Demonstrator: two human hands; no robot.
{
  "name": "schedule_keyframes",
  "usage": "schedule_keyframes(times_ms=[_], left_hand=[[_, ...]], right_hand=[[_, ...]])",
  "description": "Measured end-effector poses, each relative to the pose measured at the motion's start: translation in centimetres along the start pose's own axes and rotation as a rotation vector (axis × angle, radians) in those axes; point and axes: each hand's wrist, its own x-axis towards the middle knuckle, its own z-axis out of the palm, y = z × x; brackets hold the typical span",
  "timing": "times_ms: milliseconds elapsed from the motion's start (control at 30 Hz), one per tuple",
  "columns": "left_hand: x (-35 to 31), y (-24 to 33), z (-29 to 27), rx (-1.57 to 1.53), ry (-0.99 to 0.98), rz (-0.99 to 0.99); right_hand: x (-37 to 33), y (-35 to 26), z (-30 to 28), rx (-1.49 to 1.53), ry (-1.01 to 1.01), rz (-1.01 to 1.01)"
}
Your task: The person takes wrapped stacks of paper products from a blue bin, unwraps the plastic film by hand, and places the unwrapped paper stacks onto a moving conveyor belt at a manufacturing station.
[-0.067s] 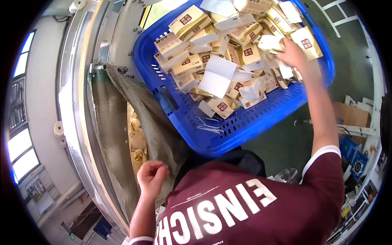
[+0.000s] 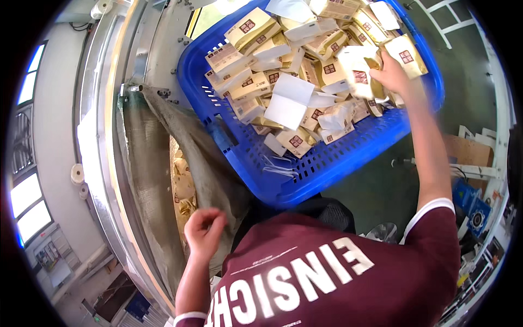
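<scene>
In the upper right part of the blue basket, my right hand (image 2: 393, 75) grips a cream and gold tissue pack (image 2: 358, 70) by its right end. A dark red square mark shows on the face of this pack, which lies above a heap of similar packs (image 2: 297, 140). My left hand (image 2: 205, 233) is held low at the left, close to my shirt and beside the grey-brown cloth. Its fingers are curled in against the thumb, slightly blurred, with nothing seen in them.
The blue plastic basket (image 2: 305, 192) has slotted walls and holds a loose sheet of white paper (image 2: 289, 102) on the packs. Left of it, a grey-brown cloth (image 2: 210, 158) hangs from a metal frame, with gold packs (image 2: 184, 182) behind. Blue machinery (image 2: 469, 206) stands at the right.
The pack in my right hand has turned and come up, so its marked face now shows instead of a white side. My left hand has barely moved.
</scene>
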Motion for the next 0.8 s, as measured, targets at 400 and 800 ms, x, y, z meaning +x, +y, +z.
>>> schedule_keyframes(times_ms=[400,800], left_hand=[[3.1,3.8,2.6,-0.046,-0.206,0.606],[0.6,-3.6,-4.4,-0.295,0.022,0.235]], right_hand=[[-20.0,-19.5,9.4,1.314,-0.274,-0.326],[-20.8,-30.5,16.3,1.120,-0.609,-0.171]])
